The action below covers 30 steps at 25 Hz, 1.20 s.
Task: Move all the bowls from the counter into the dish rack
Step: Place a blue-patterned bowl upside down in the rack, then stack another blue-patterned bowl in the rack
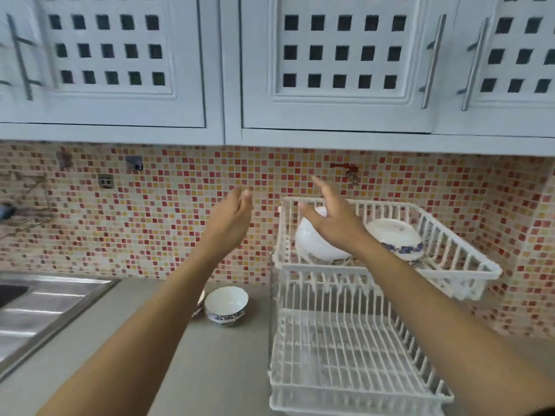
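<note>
A white two-tier dish rack (pixel 468 259) stands on the counter at the right. Its upper tier holds two white bowls upside down or tilted: a plain one (pixel 315 244) at the left and a blue-patterned one (pixel 396 235) at the right. A small white bowl with a blue pattern (pixel 226 304) sits upright on the counter left of the rack; beside it the edge of another dish (pixel 200 301) shows behind my left forearm. My left hand (pixel 231 217) is raised, empty, fingers apart. My right hand (pixel 333 214) hovers over the plain bowl, fingers spread, holding nothing.
A steel sink with drainboard (pixel 45 307) lies at the left. The beige counter (pixel 210 370) runs in front. Mosaic tile wall (pixel 168 220) is behind, with a red tap (pixel 345 169) above the rack. Wall cabinets (pixel 270 70) hang overhead.
</note>
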Motion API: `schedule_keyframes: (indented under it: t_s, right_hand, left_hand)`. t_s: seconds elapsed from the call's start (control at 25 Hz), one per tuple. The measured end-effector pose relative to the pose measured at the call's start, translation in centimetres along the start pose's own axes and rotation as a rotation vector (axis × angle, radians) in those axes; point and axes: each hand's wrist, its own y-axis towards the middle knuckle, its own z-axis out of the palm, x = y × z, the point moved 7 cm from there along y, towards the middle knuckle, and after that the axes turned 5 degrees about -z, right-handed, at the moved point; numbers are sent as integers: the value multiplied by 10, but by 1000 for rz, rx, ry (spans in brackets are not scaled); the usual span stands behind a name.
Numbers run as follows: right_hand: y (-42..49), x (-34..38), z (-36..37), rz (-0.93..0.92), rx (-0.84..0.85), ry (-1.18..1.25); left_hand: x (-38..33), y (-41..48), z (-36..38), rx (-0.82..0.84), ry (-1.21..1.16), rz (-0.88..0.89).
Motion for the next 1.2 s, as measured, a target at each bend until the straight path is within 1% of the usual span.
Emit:
schedule_keyframes:
  t_s: [0.12, 0.2, 0.24, 0.4, 0.48, 0.56, 0.64, 0.72, 0.8, 0.92, 1.04, 1.12, 1.2]
  right_hand:
    - [6, 38, 68, -46, -6, 32]
    - [8, 37, 121, -12, 24, 25]
    - [7, 29, 149, 28, 55, 13]
    - [-9, -18, 259, 256, 261, -24]
    - [-13, -40, 295, 312, 294, -62]
    - [-10, -54, 331, 326, 342, -94]
    - [-1, -69, 378, 377, 416, -80]
    - [10, -88, 428, 472, 477, -7]
    - [21, -108, 473, 596, 486, 106]
    - [27, -140, 522, 759, 437, 233]
    - [33, -176, 564, 846, 406, 226]
    - [40, -189, 577, 893, 323, 289]
    - [47, -192, 583, 935, 275, 366]
  left_hand:
    - [51, -10, -31, -4, 47, -65]
    - [90, -16, -36, 33, 112, -123]
    - [112, -20, -35, 66, 151, -173]
    - [220, -35, -17, 250, 337, -361]
    - [267, -39, -7, 262, 335, -464]
    - [308, -39, 3, 264, 325, -557]
    - [349, -31, 14, 265, 336, -595]
    - [392, -18, 26, 269, 345, -655]
    - [435, -1, 36, 276, 352, -718]
    - [488, 22, 47, 286, 348, -786]
    - [530, 46, 61, 297, 339, -827]
    - [547, 56, 72, 312, 308, -851]
    - [554, 60, 84, 320, 237, -864]
